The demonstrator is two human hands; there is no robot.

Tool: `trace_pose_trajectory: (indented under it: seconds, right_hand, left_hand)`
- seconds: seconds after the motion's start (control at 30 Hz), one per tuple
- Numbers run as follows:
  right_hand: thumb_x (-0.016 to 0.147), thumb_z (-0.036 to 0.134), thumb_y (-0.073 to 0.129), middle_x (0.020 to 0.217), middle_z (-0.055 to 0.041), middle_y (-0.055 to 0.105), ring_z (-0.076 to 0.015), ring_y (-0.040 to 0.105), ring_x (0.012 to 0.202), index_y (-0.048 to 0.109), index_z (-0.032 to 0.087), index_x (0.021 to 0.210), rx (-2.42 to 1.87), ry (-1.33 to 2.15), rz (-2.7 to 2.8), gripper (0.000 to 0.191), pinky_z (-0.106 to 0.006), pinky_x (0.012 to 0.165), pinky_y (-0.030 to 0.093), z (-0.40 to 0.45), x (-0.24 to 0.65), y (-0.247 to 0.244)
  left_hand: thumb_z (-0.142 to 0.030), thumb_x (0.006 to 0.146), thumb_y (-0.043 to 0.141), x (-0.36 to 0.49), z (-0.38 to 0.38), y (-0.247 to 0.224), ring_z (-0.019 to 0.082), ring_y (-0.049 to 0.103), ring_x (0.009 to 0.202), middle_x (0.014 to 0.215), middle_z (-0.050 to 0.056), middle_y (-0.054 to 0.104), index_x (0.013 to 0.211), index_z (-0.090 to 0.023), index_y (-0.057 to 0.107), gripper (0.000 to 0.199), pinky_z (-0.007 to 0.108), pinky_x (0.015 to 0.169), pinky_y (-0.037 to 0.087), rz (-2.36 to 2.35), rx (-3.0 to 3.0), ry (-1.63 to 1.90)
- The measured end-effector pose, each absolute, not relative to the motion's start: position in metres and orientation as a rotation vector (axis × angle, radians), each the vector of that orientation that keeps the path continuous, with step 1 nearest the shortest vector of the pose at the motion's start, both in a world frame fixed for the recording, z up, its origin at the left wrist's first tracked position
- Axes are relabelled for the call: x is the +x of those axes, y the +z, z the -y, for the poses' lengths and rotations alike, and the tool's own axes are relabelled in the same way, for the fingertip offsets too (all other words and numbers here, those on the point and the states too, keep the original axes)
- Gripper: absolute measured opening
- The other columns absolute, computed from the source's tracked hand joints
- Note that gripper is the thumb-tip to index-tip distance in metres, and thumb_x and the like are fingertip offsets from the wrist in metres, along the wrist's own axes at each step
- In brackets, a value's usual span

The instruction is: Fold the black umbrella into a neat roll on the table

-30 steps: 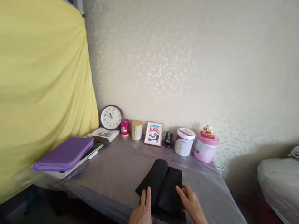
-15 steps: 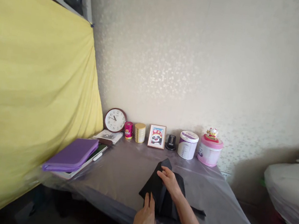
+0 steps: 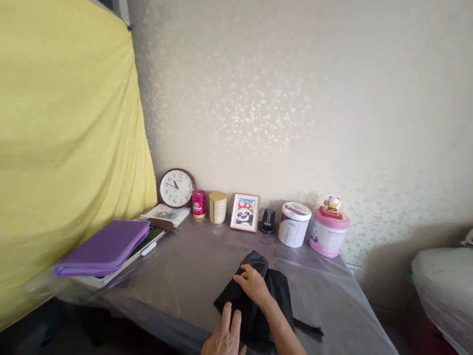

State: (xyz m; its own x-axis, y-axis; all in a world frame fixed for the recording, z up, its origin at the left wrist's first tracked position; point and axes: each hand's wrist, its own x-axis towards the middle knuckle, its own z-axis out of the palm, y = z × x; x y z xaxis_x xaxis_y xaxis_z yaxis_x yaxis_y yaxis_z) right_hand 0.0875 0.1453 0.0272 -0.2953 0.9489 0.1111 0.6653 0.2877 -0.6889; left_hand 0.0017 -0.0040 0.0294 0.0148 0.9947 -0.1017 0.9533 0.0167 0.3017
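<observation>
A piece of folded black fabric (image 3: 280, 296) lies on the table near its front edge, with a narrow strap (image 3: 308, 327) sticking out to the right. My right hand (image 3: 253, 285) is on the upper left part of the fabric, its fingers bent and closed on a fold. Lower down, my left hand (image 3: 224, 344) reaches in from the front edge. Its fingers are stretched out and apart, with the tips at the fabric's lower left side. Part of the fabric is hidden under my hands and right forearm.
Along the wall stand a clock (image 3: 176, 188), a pink can (image 3: 199, 204), a yellow-lidded jar (image 3: 217, 208), a panda picture frame (image 3: 245, 212), a black device (image 3: 268, 221), a white-purple tub (image 3: 295, 225) and a pink-lidded tub (image 3: 328, 233). A purple folder (image 3: 102, 248) lies left.
My left hand's fingers have spread apart and lifted slightly off the fabric's edge. My right hand has shifted a little left along the fold. The whole view has turned slightly.
</observation>
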Motion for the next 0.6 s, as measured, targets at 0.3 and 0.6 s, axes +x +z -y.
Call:
trace_pose_trajectory:
  seconds: [0.3,0.6]
  right_hand:
    - [0.077,0.022,0.045,0.073,-0.0005,0.07,-0.0122,0.062,0.065,0.063,0.019,0.093,-1.213,0.955,2.209,0.024,-0.02,0.059,0.044,-0.136,0.089,0.035]
    - [0.09,0.029,0.035,0.089,-0.0035,0.067,-0.0151,0.053,0.098,0.065,0.02,0.092,-0.774,0.504,2.342,0.031,-0.028,0.091,0.039,-0.106,0.116,0.03]
  left_hand:
    - [-0.005,0.062,0.049,0.005,-0.02,0.019,0.024,0.051,0.106,0.147,0.008,0.006,0.138,-0.029,0.009,0.089,0.036,0.087,0.044,-1.879,2.161,0.187]
    - [-0.001,0.065,0.037,0.008,-0.031,0.013,0.023,0.061,0.09,0.146,0.012,0.004,0.138,-0.017,0.007,0.081,0.034,0.077,0.048,-1.864,2.056,0.045]
